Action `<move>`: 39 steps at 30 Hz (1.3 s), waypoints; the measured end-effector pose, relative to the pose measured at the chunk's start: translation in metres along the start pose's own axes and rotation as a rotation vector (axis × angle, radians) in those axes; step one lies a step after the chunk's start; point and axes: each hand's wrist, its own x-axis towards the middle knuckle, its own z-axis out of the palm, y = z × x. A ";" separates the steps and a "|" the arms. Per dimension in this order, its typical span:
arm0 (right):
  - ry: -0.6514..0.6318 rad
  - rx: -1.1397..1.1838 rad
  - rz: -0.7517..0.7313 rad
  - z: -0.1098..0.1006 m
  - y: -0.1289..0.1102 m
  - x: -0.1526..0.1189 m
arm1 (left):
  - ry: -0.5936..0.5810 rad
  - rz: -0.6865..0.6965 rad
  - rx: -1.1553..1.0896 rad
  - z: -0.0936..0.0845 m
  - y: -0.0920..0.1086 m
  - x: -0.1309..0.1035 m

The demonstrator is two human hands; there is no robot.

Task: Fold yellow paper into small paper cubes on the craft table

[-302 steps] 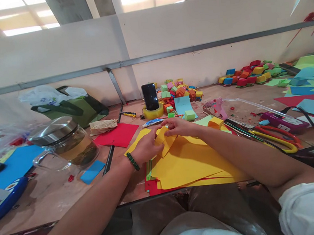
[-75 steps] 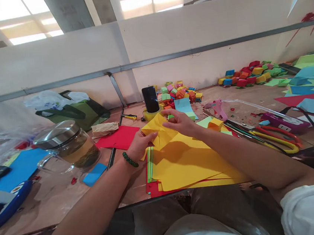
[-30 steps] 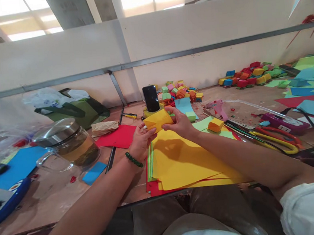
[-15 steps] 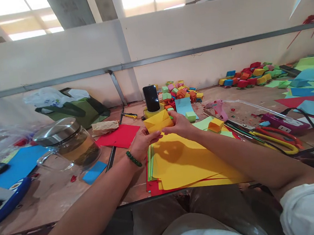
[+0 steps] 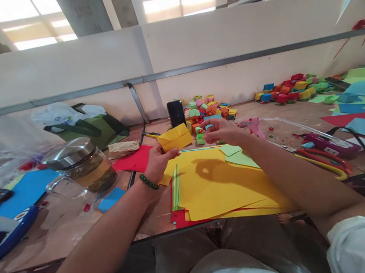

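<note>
My left hand [image 5: 157, 163] pinches a folded piece of yellow paper [image 5: 176, 138] with creases across it, holding it up above the table. My right hand [image 5: 223, 131] is apart from that paper, with its fingers bent, thumb and fingertips separated, and nothing seen between them. Right by its fingers stands a small green paper box [image 5: 200, 139]. Below both hands lies a stack of yellow sheets [image 5: 214, 189], with green and red sheets showing at its left edge. Light green paper pieces [image 5: 241, 156] rest on the stack, partly hidden by my right forearm.
Behind my hands are a phone [image 5: 176, 113] and a heap of colourful paper boxes [image 5: 212, 107]. A glass teapot [image 5: 88, 168] stands left. To the right lie a pink glue gun [image 5: 253, 125], scissors [image 5: 325, 162] and a purple power strip [image 5: 329, 142].
My right hand has let go of the yellow paper and moved right, toward the small boxes. My left hand has shifted slightly left, still holding the paper.
</note>
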 end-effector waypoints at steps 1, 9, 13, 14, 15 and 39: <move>-0.040 0.020 -0.008 0.002 -0.002 -0.002 | -0.023 -0.014 0.005 0.000 0.000 0.000; -0.183 0.041 -0.081 0.032 0.009 -0.005 | -0.169 -0.195 0.049 0.010 0.003 -0.013; -0.216 0.055 -0.067 0.032 0.008 -0.007 | -0.164 -0.178 -0.014 0.010 0.004 -0.013; -0.219 0.057 -0.054 0.032 0.008 -0.008 | -0.164 -0.178 -0.025 0.011 0.004 -0.013; -0.219 0.057 -0.041 0.033 0.007 -0.009 | -0.162 -0.180 -0.032 0.012 0.004 -0.013; -0.192 -0.479 -0.462 0.023 0.016 -0.005 | -0.273 -0.381 -0.042 -0.002 0.005 -0.004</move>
